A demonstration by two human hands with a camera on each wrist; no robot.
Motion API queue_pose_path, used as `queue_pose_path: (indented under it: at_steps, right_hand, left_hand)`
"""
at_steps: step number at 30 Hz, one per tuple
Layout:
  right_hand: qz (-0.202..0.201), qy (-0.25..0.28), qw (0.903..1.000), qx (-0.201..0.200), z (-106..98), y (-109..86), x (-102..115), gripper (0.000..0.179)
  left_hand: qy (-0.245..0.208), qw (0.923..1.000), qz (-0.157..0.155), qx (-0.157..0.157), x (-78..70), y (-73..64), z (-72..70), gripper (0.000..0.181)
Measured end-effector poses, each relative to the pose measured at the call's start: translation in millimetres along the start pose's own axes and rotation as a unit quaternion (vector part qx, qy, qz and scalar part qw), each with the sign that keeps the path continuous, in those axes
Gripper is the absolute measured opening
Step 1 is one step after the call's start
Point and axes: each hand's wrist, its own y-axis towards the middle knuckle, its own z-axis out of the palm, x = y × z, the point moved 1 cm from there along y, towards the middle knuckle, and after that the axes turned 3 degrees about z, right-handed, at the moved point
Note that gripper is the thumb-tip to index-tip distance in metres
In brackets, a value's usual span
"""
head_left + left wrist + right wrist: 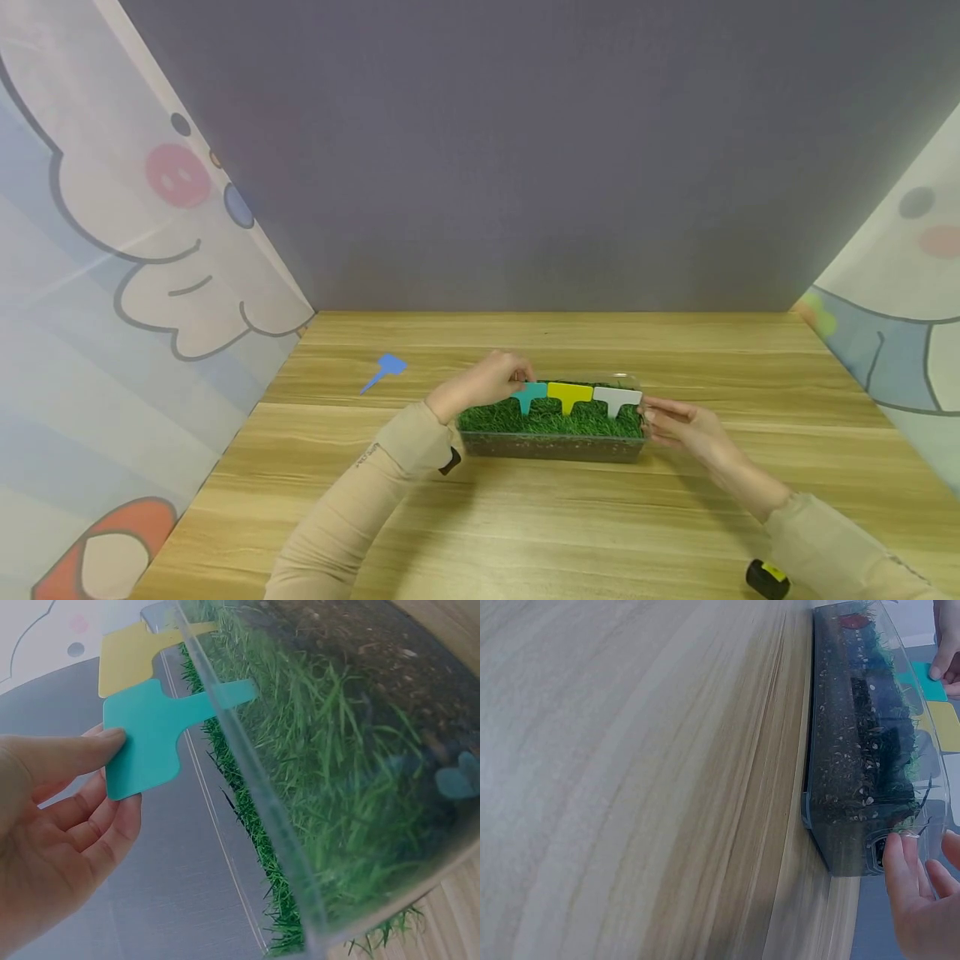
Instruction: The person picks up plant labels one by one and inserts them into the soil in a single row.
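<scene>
A clear plastic planter box (pixel 555 448) of soil and green grass (pixel 487 419) stands on the table. Three T-shaped plant labels stand upright in a row in the grass: teal (pixel 142 739), yellow (pixel 569 393) and white (pixel 617 397). My left hand (pixel 67 817) pinches the teal label's wide head between thumb and fingers; its stem goes down into the grass behind the clear wall. At the box's right end, my right hand (pixel 686 429) rests its fairly straight fingertips (pixel 900 862) against the end wall.
A blue T-shaped label (pixel 391 364) lies on the wooden table (pixel 585 525) left of the box. Near the right sleeve at the front is a small black object with a yellow mark (pixel 767 579). A grey panel (pixel 525 167) rises behind the table, with cartoon-printed cloth at both sides.
</scene>
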Motion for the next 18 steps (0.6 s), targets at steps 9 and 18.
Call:
queue_pose_path:
  at_steps: [9,18]
  right_hand:
    - [-0.003,0.007,1.0000,0.004,0,0.1,-1,0.058]
    - [-0.008,0.056,0.9980,0.026,-14,15.0,-24,0.056]
  left_hand:
    - [0.002,1.0000,-0.002,0.001,1.9,1.6,1.3,0.014]
    - [-0.004,0.9999,-0.011,0.012,1.5,2.3,0.9,0.014]
